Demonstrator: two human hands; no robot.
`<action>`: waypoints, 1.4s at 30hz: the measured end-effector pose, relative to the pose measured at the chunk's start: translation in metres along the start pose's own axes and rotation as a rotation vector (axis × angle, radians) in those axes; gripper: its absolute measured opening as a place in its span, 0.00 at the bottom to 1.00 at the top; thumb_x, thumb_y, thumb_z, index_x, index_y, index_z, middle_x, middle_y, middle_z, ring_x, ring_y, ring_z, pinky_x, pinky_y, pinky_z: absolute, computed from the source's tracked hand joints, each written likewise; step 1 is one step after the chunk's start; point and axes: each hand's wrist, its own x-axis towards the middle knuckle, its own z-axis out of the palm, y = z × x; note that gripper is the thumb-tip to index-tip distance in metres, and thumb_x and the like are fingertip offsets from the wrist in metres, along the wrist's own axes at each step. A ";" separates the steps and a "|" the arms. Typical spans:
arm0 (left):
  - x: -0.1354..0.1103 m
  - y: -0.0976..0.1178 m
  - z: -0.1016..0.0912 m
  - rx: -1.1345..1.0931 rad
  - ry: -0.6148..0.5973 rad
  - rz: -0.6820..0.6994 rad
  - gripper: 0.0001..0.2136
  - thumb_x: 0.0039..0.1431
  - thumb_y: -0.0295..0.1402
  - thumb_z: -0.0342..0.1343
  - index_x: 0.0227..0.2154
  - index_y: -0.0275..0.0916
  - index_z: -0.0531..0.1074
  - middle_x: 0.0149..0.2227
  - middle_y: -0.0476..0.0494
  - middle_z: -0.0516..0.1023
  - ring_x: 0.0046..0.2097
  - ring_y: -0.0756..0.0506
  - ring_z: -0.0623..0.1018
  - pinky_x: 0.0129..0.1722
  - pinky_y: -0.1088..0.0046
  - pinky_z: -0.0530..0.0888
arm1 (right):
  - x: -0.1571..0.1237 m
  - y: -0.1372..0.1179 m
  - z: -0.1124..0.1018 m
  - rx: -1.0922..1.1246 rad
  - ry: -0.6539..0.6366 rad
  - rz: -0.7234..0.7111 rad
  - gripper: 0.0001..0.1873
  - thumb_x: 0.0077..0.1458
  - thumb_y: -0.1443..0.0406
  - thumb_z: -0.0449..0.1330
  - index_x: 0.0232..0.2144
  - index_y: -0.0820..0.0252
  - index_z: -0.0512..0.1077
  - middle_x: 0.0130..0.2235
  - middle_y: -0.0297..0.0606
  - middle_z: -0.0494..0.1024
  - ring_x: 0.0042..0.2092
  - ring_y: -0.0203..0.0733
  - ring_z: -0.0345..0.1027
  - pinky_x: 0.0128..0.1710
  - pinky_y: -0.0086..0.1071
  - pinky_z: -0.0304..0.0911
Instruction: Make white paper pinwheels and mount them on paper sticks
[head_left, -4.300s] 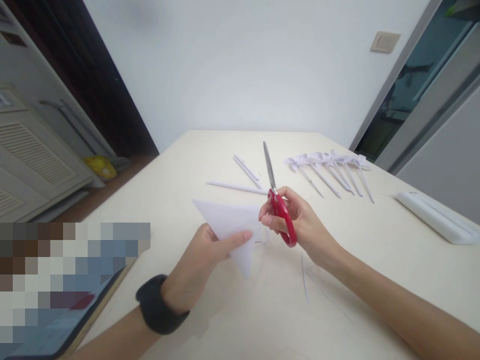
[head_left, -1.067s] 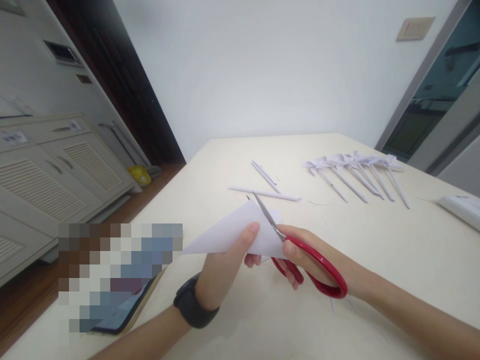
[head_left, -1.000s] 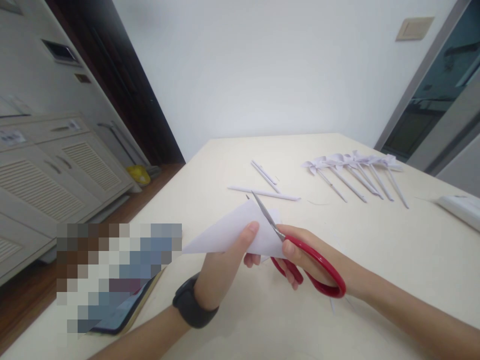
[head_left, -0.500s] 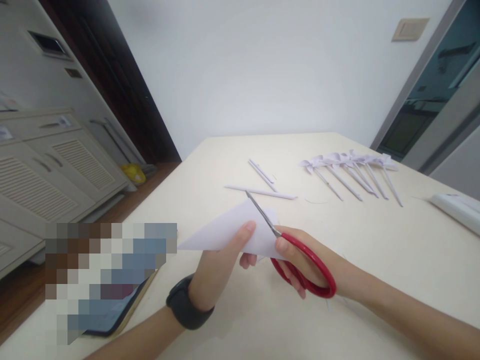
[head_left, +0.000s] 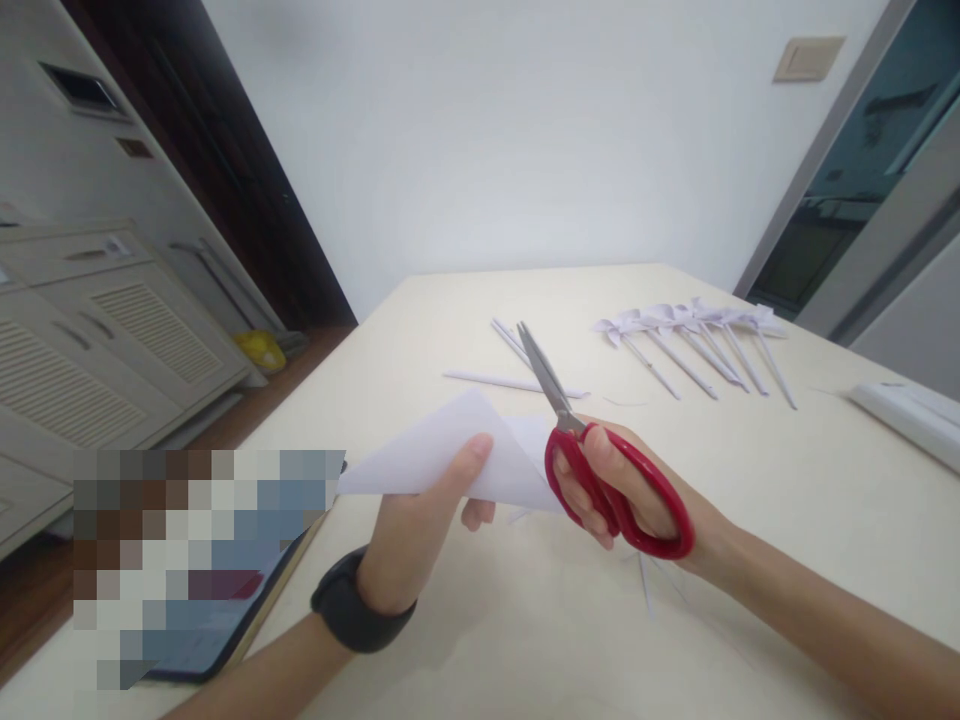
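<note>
My left hand (head_left: 450, 490), with a black band on its wrist, pinches a folded sheet of white paper (head_left: 420, 450), thumb on top and fingers beneath. The paper has a pointed corner to the left and a peak at the top. In my right hand (head_left: 607, 480) is a pair of scissors (head_left: 641, 500) with red handles; thumb and fingers are through the loops. Their metal blades point up and away, nearly closed, just right of the paper and apart from its peak. Part of the paper is hidden behind the handles.
Rolled paper sticks (head_left: 517, 383) lie behind the paper. Several paper pinwheels (head_left: 675, 320) on sticks rest at the back right. A tablet (head_left: 217, 620), partly pixelated, is at the left edge. Thin paper scraps (head_left: 645, 585) lie near my right wrist. A white object (head_left: 907, 415) sits far right.
The scissors have come off the paper, moving right and turning more upright, so both handles face me. My left hand still holds the paper, shifted slightly left in view.
</note>
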 end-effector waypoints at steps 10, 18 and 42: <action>-0.005 0.001 0.001 0.079 -0.093 -0.069 0.15 0.55 0.37 0.55 0.15 0.39 0.67 0.14 0.54 0.69 0.18 0.52 0.68 0.21 0.77 0.68 | -0.001 -0.009 0.003 0.009 0.081 0.033 0.11 0.49 0.66 0.62 0.30 0.57 0.61 0.27 0.28 0.67 0.27 0.31 0.63 0.24 0.25 0.59; -0.008 0.006 0.004 0.153 -0.265 -0.133 0.08 0.51 0.37 0.58 0.21 0.40 0.72 0.18 0.52 0.72 0.20 0.50 0.71 0.19 0.77 0.70 | -0.001 -0.007 0.003 0.065 0.065 0.021 0.10 0.49 0.68 0.61 0.30 0.58 0.60 0.27 0.28 0.67 0.27 0.32 0.63 0.25 0.26 0.59; 0.002 0.008 0.002 0.012 -0.262 -0.034 0.08 0.54 0.28 0.55 0.21 0.39 0.69 0.18 0.54 0.70 0.21 0.51 0.69 0.23 0.75 0.69 | 0.001 -0.006 0.003 0.061 0.055 0.037 0.12 0.48 0.69 0.62 0.34 0.57 0.62 0.30 0.29 0.69 0.28 0.31 0.62 0.26 0.26 0.60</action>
